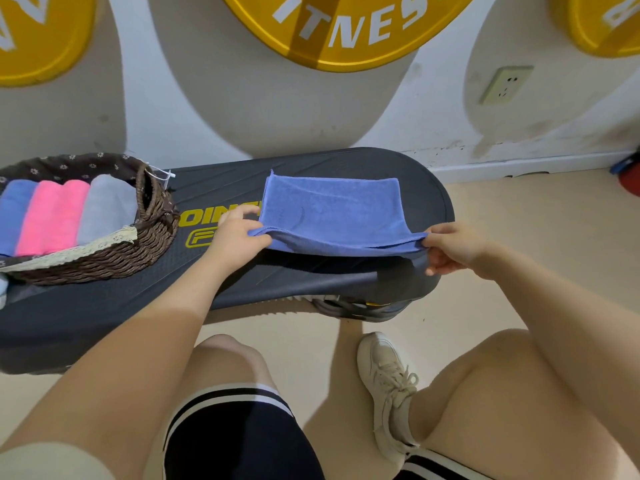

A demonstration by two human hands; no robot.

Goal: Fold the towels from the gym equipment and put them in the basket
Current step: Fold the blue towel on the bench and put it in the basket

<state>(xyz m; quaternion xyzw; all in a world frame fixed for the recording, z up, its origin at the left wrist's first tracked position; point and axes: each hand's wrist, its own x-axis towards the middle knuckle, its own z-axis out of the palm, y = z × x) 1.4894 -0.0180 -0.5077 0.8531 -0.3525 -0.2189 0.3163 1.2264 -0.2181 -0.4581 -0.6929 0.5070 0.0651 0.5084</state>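
A blue towel [332, 209] lies on the dark oval gym platform [311, 278], its far part flat and its near edge lifted off the surface. My left hand [239, 233] pinches the near left corner. My right hand [450, 247] pinches the near right corner, and the edge is stretched between them. At the platform's left end stands a brown wicker basket [138, 251] with a dark flowered lining. It holds folded towels side by side: a blue one [14, 213], a pink one [52, 216] and a grey one [107, 206].
The platform sits on a beige floor against a white wall with yellow fitness signs [346, 26] and a socket [505, 84]. My knees and a white sneaker [388, 386] are just below the platform's near edge. A red and blue object [628, 174] lies at far right.
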